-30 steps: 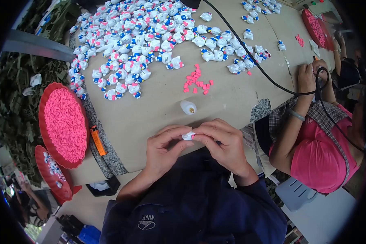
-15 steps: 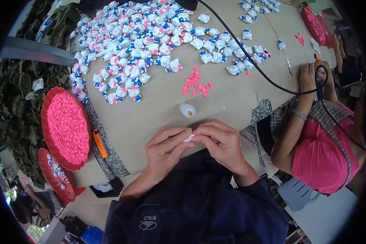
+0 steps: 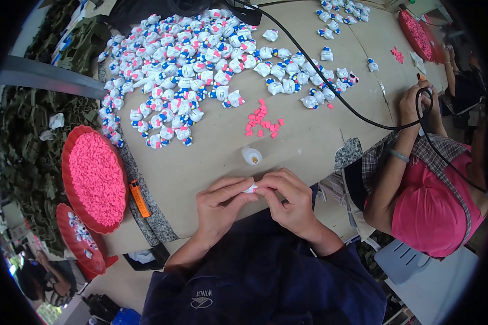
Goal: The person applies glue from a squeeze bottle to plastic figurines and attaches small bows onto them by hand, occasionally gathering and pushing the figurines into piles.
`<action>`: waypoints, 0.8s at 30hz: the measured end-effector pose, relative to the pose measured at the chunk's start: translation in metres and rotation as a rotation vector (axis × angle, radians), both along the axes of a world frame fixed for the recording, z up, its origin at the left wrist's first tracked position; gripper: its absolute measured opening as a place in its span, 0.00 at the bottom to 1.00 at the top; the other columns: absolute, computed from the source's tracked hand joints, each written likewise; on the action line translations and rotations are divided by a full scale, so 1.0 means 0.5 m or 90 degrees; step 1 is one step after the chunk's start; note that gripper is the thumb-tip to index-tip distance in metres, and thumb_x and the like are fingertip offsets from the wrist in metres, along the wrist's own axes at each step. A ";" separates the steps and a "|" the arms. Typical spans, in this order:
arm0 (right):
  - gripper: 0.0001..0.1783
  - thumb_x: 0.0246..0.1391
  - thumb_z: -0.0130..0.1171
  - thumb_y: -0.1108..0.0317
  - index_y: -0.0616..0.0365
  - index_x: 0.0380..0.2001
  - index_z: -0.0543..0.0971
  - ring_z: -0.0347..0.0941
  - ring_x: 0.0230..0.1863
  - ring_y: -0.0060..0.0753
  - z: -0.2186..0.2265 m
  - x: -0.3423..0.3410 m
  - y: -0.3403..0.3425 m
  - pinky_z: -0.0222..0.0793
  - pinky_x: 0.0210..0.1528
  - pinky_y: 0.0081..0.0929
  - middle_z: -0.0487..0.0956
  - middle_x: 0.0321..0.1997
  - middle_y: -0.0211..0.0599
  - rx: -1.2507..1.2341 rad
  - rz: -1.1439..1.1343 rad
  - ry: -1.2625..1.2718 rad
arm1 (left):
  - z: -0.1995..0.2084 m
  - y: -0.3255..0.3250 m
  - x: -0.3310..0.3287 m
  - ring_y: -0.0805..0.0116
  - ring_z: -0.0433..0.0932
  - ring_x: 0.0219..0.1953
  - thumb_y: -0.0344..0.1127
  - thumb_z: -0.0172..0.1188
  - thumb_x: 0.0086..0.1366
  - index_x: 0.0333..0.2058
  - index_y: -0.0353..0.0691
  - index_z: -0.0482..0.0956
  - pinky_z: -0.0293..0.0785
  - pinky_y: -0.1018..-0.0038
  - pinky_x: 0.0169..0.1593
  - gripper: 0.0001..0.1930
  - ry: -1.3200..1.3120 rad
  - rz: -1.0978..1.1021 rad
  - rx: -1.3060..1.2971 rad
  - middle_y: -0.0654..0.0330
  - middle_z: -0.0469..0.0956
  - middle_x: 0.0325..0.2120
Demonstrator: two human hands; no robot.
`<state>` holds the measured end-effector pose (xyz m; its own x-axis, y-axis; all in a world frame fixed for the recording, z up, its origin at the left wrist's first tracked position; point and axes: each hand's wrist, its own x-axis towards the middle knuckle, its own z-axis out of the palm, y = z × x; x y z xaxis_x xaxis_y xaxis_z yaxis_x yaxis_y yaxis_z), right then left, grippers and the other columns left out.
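Note:
Close to my body, above the table's near edge, both hands pinch one small white figurine (image 3: 250, 188). My left hand (image 3: 221, 205) grips it from the left between thumb and fingers, and my right hand (image 3: 288, 199) closes on its right side. A speck of pink shows by the right fingertips; most of the figurine is covered by fingers. Just beyond the hands stands a small whitish bottle (image 3: 251, 155) with a brass-coloured tip. Farther off lies a loose scatter of small pink pieces (image 3: 261, 120).
Many white, blue and pink figurines (image 3: 184, 70) cover the far left. Red trays with pink pieces (image 3: 95, 179) and a few figurines (image 3: 80, 238) stand left, near an orange cutter (image 3: 139, 199). A black cable (image 3: 309, 51) crosses the table. A co-worker in pink (image 3: 425, 211) sits right.
The whole view has shifted slightly, so the table's things sit a little lower at left. My right fingers have drawn up around the figurine; both hands still hold it.

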<state>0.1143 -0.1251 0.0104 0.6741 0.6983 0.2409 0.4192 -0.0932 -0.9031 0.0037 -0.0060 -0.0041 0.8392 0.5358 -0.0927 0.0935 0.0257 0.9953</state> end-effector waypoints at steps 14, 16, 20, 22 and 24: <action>0.19 0.36 0.69 0.76 0.62 0.36 0.79 0.74 0.35 0.35 0.008 0.051 0.038 0.69 0.36 0.27 0.78 0.36 0.39 -0.058 -0.077 0.011 | 0.045 0.088 0.036 0.75 0.74 0.34 0.26 0.55 0.63 0.43 0.35 0.71 0.70 0.78 0.36 0.09 -0.047 0.104 -0.563 0.60 0.75 0.35; 0.20 0.35 0.70 0.75 0.62 0.37 0.78 0.73 0.36 0.36 -0.001 0.058 0.057 0.69 0.38 0.28 0.78 0.38 0.39 -0.039 -0.068 -0.043 | 0.035 0.115 0.048 0.75 0.74 0.34 0.26 0.54 0.64 0.43 0.35 0.71 0.69 0.77 0.36 0.09 -0.049 0.064 -0.533 0.61 0.75 0.35; 0.20 0.35 0.69 0.76 0.62 0.37 0.78 0.73 0.37 0.39 -0.033 0.062 0.056 0.69 0.39 0.30 0.79 0.36 0.40 -0.042 -0.014 -0.130 | 0.061 0.111 0.088 0.68 0.72 0.35 0.25 0.52 0.64 0.45 0.36 0.72 0.68 0.73 0.39 0.10 0.161 0.043 -0.061 0.59 0.74 0.34; 0.20 0.35 0.68 0.77 0.62 0.37 0.78 0.73 0.37 0.40 -0.030 0.063 0.046 0.69 0.39 0.30 0.79 0.36 0.40 -0.032 -0.018 -0.126 | 0.040 0.116 0.093 0.65 0.72 0.36 0.25 0.54 0.61 0.44 0.36 0.73 0.68 0.72 0.39 0.12 0.162 0.036 0.277 0.58 0.74 0.34; 0.19 0.36 0.67 0.78 0.62 0.37 0.78 0.73 0.37 0.39 -0.018 0.066 0.031 0.69 0.38 0.29 0.79 0.34 0.40 -0.014 -0.034 -0.075 | 0.019 0.126 0.095 0.62 0.72 0.37 0.25 0.56 0.59 0.44 0.36 0.75 0.67 0.72 0.40 0.13 0.153 0.025 0.615 0.58 0.74 0.34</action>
<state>0.1471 -0.1095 0.0013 0.6783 0.6686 0.3046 0.5157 -0.1379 -0.8456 0.0511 0.0569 0.0054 0.8351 0.4983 0.2331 0.3117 -0.7776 0.5460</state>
